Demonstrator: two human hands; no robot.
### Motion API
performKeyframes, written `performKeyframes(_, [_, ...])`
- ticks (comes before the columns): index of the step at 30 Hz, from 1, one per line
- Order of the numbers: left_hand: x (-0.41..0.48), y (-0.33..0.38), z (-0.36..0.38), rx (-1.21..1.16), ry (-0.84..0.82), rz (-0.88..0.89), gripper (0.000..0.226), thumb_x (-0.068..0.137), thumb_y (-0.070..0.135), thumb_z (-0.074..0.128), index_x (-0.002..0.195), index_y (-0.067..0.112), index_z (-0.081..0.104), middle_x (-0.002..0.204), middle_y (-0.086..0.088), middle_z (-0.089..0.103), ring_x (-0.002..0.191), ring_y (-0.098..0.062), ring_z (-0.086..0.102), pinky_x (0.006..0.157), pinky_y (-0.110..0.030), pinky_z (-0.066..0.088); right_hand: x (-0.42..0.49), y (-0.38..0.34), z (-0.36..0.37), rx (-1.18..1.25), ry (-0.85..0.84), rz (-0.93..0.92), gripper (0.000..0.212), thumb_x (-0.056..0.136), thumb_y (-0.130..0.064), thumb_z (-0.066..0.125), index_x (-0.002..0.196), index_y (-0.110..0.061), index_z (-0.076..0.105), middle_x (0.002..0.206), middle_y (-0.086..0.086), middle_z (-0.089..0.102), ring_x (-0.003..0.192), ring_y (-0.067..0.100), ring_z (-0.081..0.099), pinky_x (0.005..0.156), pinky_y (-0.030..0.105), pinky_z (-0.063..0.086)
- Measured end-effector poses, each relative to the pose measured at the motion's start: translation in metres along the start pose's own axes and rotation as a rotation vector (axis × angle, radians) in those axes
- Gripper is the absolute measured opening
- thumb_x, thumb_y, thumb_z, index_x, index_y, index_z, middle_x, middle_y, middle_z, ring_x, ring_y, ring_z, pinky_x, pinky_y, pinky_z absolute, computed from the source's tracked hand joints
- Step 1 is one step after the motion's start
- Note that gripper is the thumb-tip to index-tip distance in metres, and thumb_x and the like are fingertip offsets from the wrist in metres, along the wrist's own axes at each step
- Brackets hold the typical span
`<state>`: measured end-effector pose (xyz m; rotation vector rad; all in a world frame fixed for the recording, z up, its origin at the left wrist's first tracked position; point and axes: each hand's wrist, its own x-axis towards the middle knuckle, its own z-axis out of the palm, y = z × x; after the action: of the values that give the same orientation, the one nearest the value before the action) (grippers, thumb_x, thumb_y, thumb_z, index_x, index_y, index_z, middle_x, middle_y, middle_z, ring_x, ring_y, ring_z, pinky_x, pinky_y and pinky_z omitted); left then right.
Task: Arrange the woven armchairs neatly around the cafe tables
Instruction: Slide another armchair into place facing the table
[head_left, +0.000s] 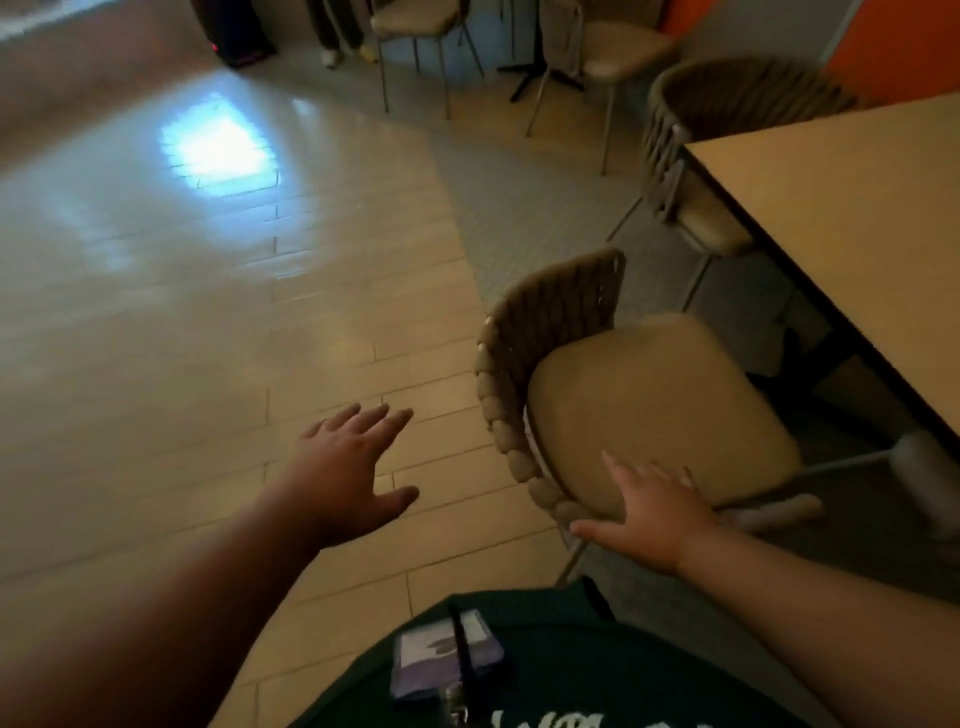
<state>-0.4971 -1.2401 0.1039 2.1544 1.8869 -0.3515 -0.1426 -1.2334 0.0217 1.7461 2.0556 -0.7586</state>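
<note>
A beige rope-woven armchair with a tan cushioned seat (654, 405) is seen upright just beside the pale wooden tabletop (857, 234), its seat partly drawn out from the edge. A second matching woven armchair (727, 101) is set at the tabletop's far corner.

2 woven armchairs: near armchair (550, 322), far armchair (737, 98). 2 plain padded chairs: left chair (415, 18), right chair (623, 52). 1 table (857, 218). 2 hands: left hand (348, 462), right hand (660, 514). 1 badge card (441, 660).
</note>
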Motion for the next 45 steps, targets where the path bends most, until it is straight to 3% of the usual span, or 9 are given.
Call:
performKeyframes(13, [0.256,-0.022,-0.072,0.213,-0.071,0.517,0.101,0.082,0.085,0.044,0.161,0.042,-0.002,0.171,0.006,0.010,0.158,-0.026,0.006,0.127,-0.048,0.014,0.068,-0.010,-0.029,0.178,0.050,0.382,0.154,0.032,-0.110,-0.003,0.164,-0.031,0.010,0.164,0.002,0.034,0.153,0.028,0.025,0.124,0.050,0.016])
performKeyframes(19, [0.374,-0.003,-0.046,0.264,-0.121,0.813,0.108,0.071,0.091,0.047,0.161,0.044,0.010,0.171,0.007,0.014,0.157,-0.025,0.009,0.125,-0.049,0.016,0.093,-0.040,0.026,0.375,0.182,0.727,0.135,0.045,-0.114,0.008,0.151,-0.038,0.042,0.151,-0.006,0.052,0.140,0.022,0.043,0.116,0.044,0.032])
performKeyframes(24, [0.438,0.005,-0.029,0.132,-0.177,0.714,0.102,0.075,0.084,0.056,0.159,0.042,0.018,0.170,0.001,0.013,0.156,-0.030,0.011,0.123,-0.057,0.022,0.117,-0.096,0.040,0.754,0.383,1.134,0.100,0.067,-0.102,0.033,0.144,-0.040,0.050,0.148,-0.009,0.052,0.136,0.021,0.046,0.110,0.044,0.041])
performKeyframes(28, [0.449,0.031,-0.003,0.471,-0.266,1.075,0.108,0.062,0.094,0.037,0.157,0.044,0.026,0.167,0.007,0.023,0.156,-0.029,0.007,0.123,-0.061,0.003,0.133,-0.123,0.023,0.707,0.154,1.093,0.107,0.062,-0.101,0.042,0.149,-0.039,0.045,0.152,-0.009,0.044,0.146,0.021,0.030,0.115,0.041,0.028])
performKeyframes(32, [0.446,0.041,0.032,0.714,-0.373,1.236,0.122,0.041,0.108,0.041,0.141,0.040,0.052,0.142,0.012,0.054,0.140,-0.023,0.040,0.117,-0.056,0.014,0.142,-0.129,0.034,0.565,-0.003,0.946,0.114,0.042,-0.107,0.041,0.126,-0.035,0.065,0.127,-0.017,0.059,0.137,0.015,0.038,0.116,0.049,0.012])
performKeyframes(37, [0.447,0.039,0.046,0.630,-0.283,1.249,0.107,0.037,0.096,0.052,0.129,0.042,0.062,0.123,0.022,0.063,0.127,-0.015,0.050,0.111,-0.041,0.025,0.145,-0.112,0.055,0.457,0.080,0.920,0.115,0.039,-0.110,0.041,0.116,-0.031,0.072,0.111,-0.010,0.070,0.117,0.015,0.058,0.087,0.035,0.030])
performKeyframes(40, [0.450,0.029,0.051,0.448,-0.289,1.286,0.090,0.037,0.086,0.059,0.117,0.044,0.070,0.114,0.020,0.069,0.120,-0.019,0.061,0.104,-0.042,0.032,0.150,-0.112,0.079,0.496,0.109,0.887,0.129,0.028,-0.116,0.027,0.120,-0.037,0.072,0.117,-0.011,0.072,0.121,0.017,0.059,0.101,0.038,0.034])
performKeyframes(43, [0.459,0.028,0.067,0.290,-0.165,1.404,0.069,0.050,0.068,0.067,0.111,0.038,0.076,0.113,0.007,0.075,0.113,-0.026,0.069,0.099,-0.039,0.039,0.158,-0.107,0.100,0.494,0.150,0.885,0.079,0.047,-0.105,0.051,0.084,-0.042,0.079,0.085,-0.009,0.077,0.091,0.021,0.074,0.094,0.044,0.042])
performKeyframes(45, [0.469,0.034,0.071,0.295,-0.106,1.422,0.065,0.053,0.064,0.072,0.112,0.038,0.077,0.115,0.006,0.075,0.116,-0.023,0.066,0.094,-0.040,0.044,0.163,-0.102,0.102,0.405,0.406,0.905,0.031,0.061,-0.062,0.059,0.059,-0.036,0.076,0.063,-0.010,0.071,0.064,0.017,0.074,0.088,0.040,0.044])
